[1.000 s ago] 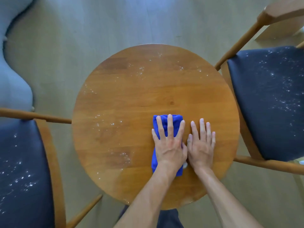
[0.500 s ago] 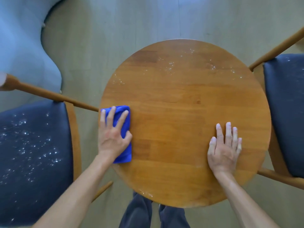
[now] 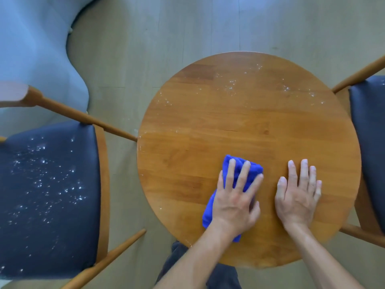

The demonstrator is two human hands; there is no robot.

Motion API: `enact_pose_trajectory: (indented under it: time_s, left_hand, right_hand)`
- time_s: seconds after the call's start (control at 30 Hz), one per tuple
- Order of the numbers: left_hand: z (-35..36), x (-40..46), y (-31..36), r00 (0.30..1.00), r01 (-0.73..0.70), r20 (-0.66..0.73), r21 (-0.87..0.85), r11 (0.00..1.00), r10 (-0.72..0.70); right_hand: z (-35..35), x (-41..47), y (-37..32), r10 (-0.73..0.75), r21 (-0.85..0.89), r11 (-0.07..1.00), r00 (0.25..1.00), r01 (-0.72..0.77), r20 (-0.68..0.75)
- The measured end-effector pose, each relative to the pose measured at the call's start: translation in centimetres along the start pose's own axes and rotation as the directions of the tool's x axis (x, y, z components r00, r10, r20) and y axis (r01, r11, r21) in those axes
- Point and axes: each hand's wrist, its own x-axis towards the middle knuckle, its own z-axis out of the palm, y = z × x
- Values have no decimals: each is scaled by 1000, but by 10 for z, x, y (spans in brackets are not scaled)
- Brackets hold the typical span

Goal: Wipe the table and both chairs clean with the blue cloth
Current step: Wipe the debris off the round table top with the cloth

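Observation:
A round wooden table (image 3: pixel 239 126) fills the middle, with white crumbs scattered along its far part. The folded blue cloth (image 3: pixel 231 165) lies on the near half, and my left hand (image 3: pixel 235 201) presses flat on it with straight, spread fingers. My right hand (image 3: pixel 298 197) rests flat on the bare wood just right of the cloth. The left chair (image 3: pixel 48 197) has a dark seat speckled with white crumbs. Only the edge of the right chair (image 3: pixel 368 147) shows at the frame's right side.
A pale blue-grey upholstered piece (image 3: pixel 35 51) stands at the far left behind the left chair. The chair's wooden arm (image 3: pixel 87 119) reaches toward the table's left edge. Light wooden floor surrounds the table. My dark trouser legs (image 3: pixel 220 276) are under the near edge.
My left hand slid the cloth from the table's left edge back toward the middle, close to my right hand. The crumbs on the table's left part are gone. My view shifted left.

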Motion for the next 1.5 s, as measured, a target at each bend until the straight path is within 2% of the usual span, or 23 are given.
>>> enact_pose_trajectory:
  time_s: [0.1,0.17,0.27,0.37,0.47,0.53,0.67,0.8,0.9,0.97,1.1,1.2,1.3,1.37,1.5]
  left_hand:
    - [0,-12,-23,989,-146,4,17,989,146]
    - [-14,-22,-59,987,-158,-14,46,986,158]
    - [-44,-34,-144,992,46,-122,82,996,-36]
    - [-74,-31,-210,944,292,-170,36,956,-282]
    - [-77,-22,-215,876,432,-218,-40,901,-430]
    - [-72,-28,-197,863,451,-229,-48,891,-450]
    - [-47,-72,-126,942,299,-153,-22,954,-298]
    - [-10,-111,-14,974,221,-31,-111,969,-226]
    - [12,-116,54,995,93,42,-129,987,-89]
    - [21,-108,63,997,29,70,-131,991,-20]
    - [9,-108,2,981,-188,-69,-114,976,181]
    - [-27,-89,-92,989,-74,-133,-40,996,68]
    - [-56,-54,-172,970,188,-158,12,982,-184]
    - [-60,-43,-182,932,318,-181,-10,948,-315]
    - [-37,-54,-124,917,341,-226,21,940,-328]
  right_hand:
    - [-1,0,0,-6,12,1000,1000,5,9]
    - [-2,0,-1,-1,22,1000,1000,1,28]
    - [-4,0,-2,2,30,1000,999,-3,37]
    - [-3,-1,-4,12,26,1000,999,-13,31]
    - [-3,0,-4,18,23,1000,999,-19,38]
    - [-3,0,-4,23,24,999,999,-24,46]
    - [-3,0,-4,21,14,1000,998,-22,63]
    - [-3,0,-3,17,24,1000,997,-18,74]
    - [-1,1,-1,1,23,1000,999,-2,46]
    - [0,0,1,-6,20,1000,999,5,31]
    - [-2,1,1,-14,23,1000,999,13,44]
    - [-2,0,-1,-4,13,1000,999,3,52]
    - [-1,1,-4,-4,-3,1000,998,5,60]
    - [-1,1,-3,0,-14,1000,998,1,65]
    - [-1,1,-1,5,-22,1000,998,-3,69]
